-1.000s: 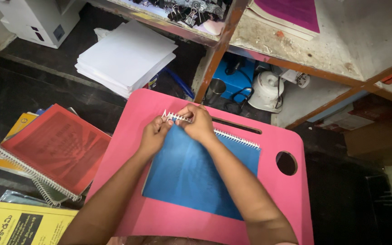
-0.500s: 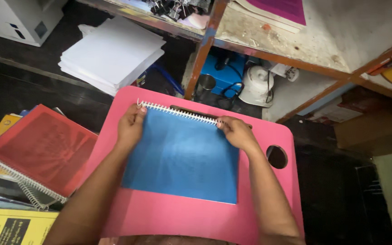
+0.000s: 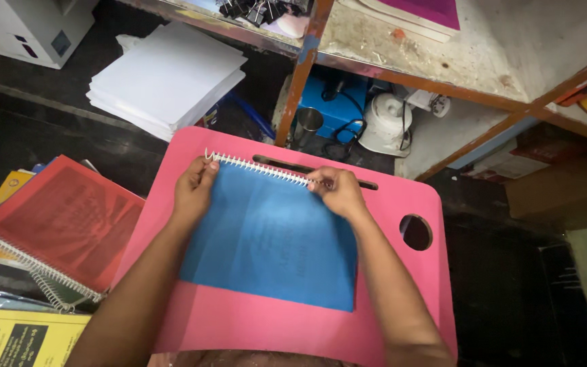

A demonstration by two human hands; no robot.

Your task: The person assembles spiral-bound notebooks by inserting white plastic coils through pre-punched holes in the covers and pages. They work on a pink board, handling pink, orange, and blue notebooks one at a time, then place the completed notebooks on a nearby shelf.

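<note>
Head view, looking down. I see a blue booklet (image 3: 273, 238) lying flat on a pink lap desk (image 3: 239, 326), roughly centred on it. A white spiral coil (image 3: 259, 168) runs along the booklet's far edge; its long axis goes left to right, tilted slightly so the right end sits nearer me.

Left hand (image 3: 193, 190): at the coil's left end, fingers (image 3: 206, 170) pinched on the booklet's top left corner, just where the coil's loose tip sticks up. Right hand (image 3: 338, 194): further along the coil, fingers (image 3: 321, 183) closed down on the spiral near its right end. Both hands grasping, neither released. The coil spans the gap between them; the booklet body lies toward me from both sets of fingers.

The left hand is the one nearer the free tip of the coil. Just beyond the coil lies a dark slot (image 3: 307, 166) in the desk, parallel to it; a round hole (image 3: 416, 232) sits to the right of the right wrist.

Surroundings: a red spiral-bound book (image 3: 56, 221) on the floor to the left, a stack of white paper (image 3: 164, 78) beyond it, a yellow book (image 3: 15, 336) at the lower left.
</note>
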